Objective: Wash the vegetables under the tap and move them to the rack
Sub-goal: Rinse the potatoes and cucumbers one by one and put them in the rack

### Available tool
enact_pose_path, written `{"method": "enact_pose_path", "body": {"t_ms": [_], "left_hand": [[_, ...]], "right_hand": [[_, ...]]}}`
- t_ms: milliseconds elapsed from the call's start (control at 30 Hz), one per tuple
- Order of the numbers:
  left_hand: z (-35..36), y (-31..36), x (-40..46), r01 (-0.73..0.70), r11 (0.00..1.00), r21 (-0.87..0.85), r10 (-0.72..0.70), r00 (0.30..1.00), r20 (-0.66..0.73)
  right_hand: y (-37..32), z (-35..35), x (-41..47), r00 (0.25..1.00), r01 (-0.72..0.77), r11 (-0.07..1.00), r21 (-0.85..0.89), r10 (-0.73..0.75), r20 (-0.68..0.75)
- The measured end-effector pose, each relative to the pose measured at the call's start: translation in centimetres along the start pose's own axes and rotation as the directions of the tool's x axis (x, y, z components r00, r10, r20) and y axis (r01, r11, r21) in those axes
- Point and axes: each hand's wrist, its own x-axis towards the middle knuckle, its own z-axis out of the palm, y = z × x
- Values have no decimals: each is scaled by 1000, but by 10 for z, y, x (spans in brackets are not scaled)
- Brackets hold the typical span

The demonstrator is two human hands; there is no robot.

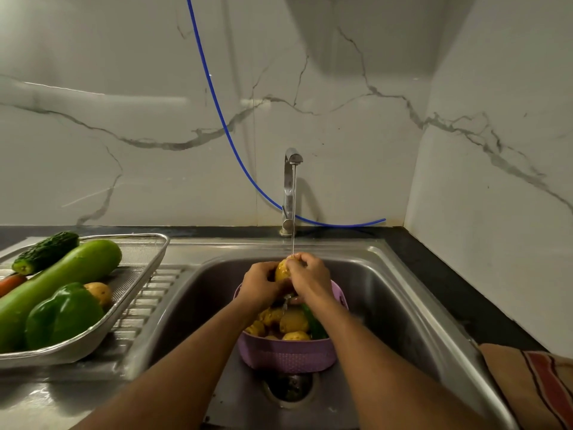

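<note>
Steel, wet and shining, forms the sink (387, 293), and nearest the person a purple basket (286, 356) stands in its basin just above the drain (290, 387). Inside it lie more potatoes (293, 321) and something green (316, 327), not yet rinsed by the look of it. Over the basket's far rim both hands meet on one potato (282, 271): the left hand (259, 288) cups it from the side with curled fingers, and the right hand (307, 277) wraps over its top, fingers bent round it. A thin stream from the tap (290, 187) at the sink's back edge falls right on the potato.

Wet skin will likely make it slippery; it looks firm and fairly heavy for its size, so a full wrap round its middle suits better than a fingertip pinch, especially for the carry leftward.

On the draining board at the sink's left edge sits the rack (136, 274), already holding a green pepper (63, 315), a long pale gourd (62, 280), a bitter gourd (46, 251), a carrot (11, 282) and another potato (98, 293). A striped cloth (533, 386) lies at the right edge.
</note>
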Motion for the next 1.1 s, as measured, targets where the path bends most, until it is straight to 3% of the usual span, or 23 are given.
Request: {"method": "enact_pose_path", "body": {"t_ms": [133,267,433,667,767,900,1000,1100], "left_hand": [[2,5,-3,-139,984,109,138,990,19],[4,3,-3,-140,982,130,136,990,39],[-3,3,0,-33,998,47,30,998,62],[1,3,0,-111,967,231,100,993,60],[-2,3,0,-89,985,150,84,996,36],[-9,6,-1,37,999,-36,-32,993,118],[-7,10,-4,112,993,-33,-103,972,212],[-2,12,-4,81,996,31,-86,970,228]], "right_hand": [[2,-1,4,983,77,996,-51,-84,-165],[0,-6,7,998,-42,998,-39,40,-48],[-5,-14,4,984,-77,997,27,71,165],[3,-14,4,996,-88,992,93,88,3],[-2,-17,5,985,-142,983,121,127,119],[-4,-20,4,970,-107,992,67,90,224],[4,-20,3,979,-108,993,-35,113,167],[8,-19,2,991,-121,987,-105,126,46]]}}
